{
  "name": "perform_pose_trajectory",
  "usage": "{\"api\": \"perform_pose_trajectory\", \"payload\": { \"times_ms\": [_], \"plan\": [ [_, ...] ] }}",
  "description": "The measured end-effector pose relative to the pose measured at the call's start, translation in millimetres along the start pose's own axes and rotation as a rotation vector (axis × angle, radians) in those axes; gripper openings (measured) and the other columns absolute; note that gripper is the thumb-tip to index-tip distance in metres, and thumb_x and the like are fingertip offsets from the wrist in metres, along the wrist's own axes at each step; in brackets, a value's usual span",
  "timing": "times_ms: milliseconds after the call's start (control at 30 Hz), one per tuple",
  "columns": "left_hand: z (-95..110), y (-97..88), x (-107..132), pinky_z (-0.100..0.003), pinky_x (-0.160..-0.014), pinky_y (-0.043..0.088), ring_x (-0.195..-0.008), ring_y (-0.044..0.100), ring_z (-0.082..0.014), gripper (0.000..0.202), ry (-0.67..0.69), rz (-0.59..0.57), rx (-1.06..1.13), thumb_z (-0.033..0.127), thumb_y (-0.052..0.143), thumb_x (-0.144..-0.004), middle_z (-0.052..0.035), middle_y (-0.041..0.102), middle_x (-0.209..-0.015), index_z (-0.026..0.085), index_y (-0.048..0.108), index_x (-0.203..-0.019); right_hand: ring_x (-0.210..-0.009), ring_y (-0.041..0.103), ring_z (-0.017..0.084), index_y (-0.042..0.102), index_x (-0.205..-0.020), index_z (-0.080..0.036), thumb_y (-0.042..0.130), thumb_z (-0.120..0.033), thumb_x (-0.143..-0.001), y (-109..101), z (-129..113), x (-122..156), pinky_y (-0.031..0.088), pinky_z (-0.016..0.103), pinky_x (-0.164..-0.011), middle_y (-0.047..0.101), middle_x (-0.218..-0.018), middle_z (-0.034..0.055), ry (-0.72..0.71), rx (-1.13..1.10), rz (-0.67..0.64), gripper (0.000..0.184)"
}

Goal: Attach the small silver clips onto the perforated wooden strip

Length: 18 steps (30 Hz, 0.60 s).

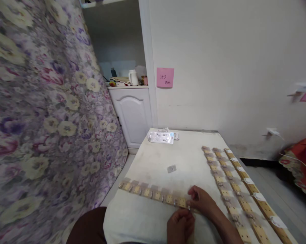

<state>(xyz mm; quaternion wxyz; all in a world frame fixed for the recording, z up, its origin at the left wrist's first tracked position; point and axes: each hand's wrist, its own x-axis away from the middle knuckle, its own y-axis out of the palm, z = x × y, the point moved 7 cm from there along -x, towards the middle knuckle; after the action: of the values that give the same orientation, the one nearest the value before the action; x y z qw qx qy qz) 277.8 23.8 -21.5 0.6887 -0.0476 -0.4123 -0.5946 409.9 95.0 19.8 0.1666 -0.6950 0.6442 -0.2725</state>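
A wooden strip [156, 195] lies slantwise over the near part of the table, with small metal pieces and clear plastic flaps spaced along it. At its right end, my right hand [203, 202] pinches a small shiny metal piece [189, 207] between thumb and fingers. Just below that end is my left hand [179, 224], its fingers curled and pressed together close to the same metal piece. Whatever the left fingers hold is hidden. A small clear packet [172, 168] lies flat beyond the strip.
Three more wooden strips [249, 184] run along the table's right side; the outermost carries white round pieces. Clear blister packs [160, 137] lie at the table's far edge. A floral curtain [53, 118] hangs at left, a white cabinet [132, 115] behind. A pink note [165, 77] is on the wall.
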Motion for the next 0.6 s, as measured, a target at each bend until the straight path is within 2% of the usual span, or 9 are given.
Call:
{"api": "perform_pose_trajectory", "payload": {
  "times_ms": [100,200,367,433,500,600],
  "plan": [
    [0.5,-4.0,-1.2,-0.020,-0.051,0.042,-0.054,0.062,-0.0120,0.014,-0.005,0.001,-0.032,0.008,0.058,-0.057,-0.0032,0.067,-0.060,0.015,0.056,-0.068,-0.065,0.055,0.013,0.061,-0.089,-0.021,0.065,-0.025,-0.056,0.0,-1.0,0.9,0.040,0.024,-0.061,0.061,-0.071,-0.0042,-0.018,-0.048,-0.010,0.033],
    [-1.0,-7.2,-4.6,-0.021,-0.052,0.043,-0.055,0.063,-0.0124,0.016,-0.007,-0.029,-0.040,0.011,0.060,-0.056,-0.0036,0.068,-0.063,0.016,0.054,-0.070,-0.063,0.056,0.014,0.061,-0.096,-0.018,0.062,-0.030,-0.062,-7.7,-3.1,2.7,0.041,0.024,-0.059,0.060,-0.069,-0.0032,-0.075,-0.148,-0.016,0.036],
    [-3.9,-9.3,-9.7,-0.022,-0.055,0.044,-0.056,0.063,-0.0129,0.020,-0.017,-0.075,-0.071,0.015,0.061,-0.053,-0.0022,0.069,-0.063,0.017,0.053,-0.071,-0.066,0.056,0.017,0.062,-0.089,-0.017,0.051,-0.039,-0.073,-56.3,-3.2,-0.2,0.043,0.027,-0.063,0.060,-0.067,-0.0010,-0.131,-0.123,0.222,0.029],
    [-5.2,-8.8,-11.2,-0.022,-0.055,0.043,-0.057,0.064,-0.0131,0.020,-0.024,-0.098,-0.089,0.015,0.061,-0.052,-0.0022,0.069,-0.063,0.017,0.053,-0.071,-0.066,0.056,0.017,0.061,-0.084,-0.017,0.049,-0.037,-0.074,-68.6,-8.0,-6.0,0.042,0.027,-0.062,0.061,-0.067,0.0000,-0.154,-0.078,0.264,0.025],
    [-6.5,-8.0,-13.0,-0.022,-0.053,0.042,-0.056,0.063,-0.0130,0.019,-0.023,-0.126,-0.085,0.016,0.062,-0.052,-0.0018,0.068,-0.062,0.017,0.053,-0.069,-0.065,0.055,0.016,0.060,-0.080,-0.017,0.047,-0.033,-0.075,-69.3,-17.3,-15.1,0.041,0.026,-0.061,0.061,-0.067,0.0002,-0.187,-0.044,0.266,0.021],
    [-10.7,-5.7,-16.9,-0.020,-0.049,0.036,-0.050,0.059,-0.0109,0.019,-0.026,-0.193,-0.045,0.017,0.065,-0.051,-0.0001,0.065,-0.056,0.018,0.051,-0.065,-0.063,0.054,0.015,0.060,-0.074,-0.018,0.046,-0.026,-0.073,-50.6,-35.9,-33.7,0.040,0.024,-0.059,0.059,-0.064,-0.0013,-0.238,-0.024,0.234,0.016]
  ]
}}
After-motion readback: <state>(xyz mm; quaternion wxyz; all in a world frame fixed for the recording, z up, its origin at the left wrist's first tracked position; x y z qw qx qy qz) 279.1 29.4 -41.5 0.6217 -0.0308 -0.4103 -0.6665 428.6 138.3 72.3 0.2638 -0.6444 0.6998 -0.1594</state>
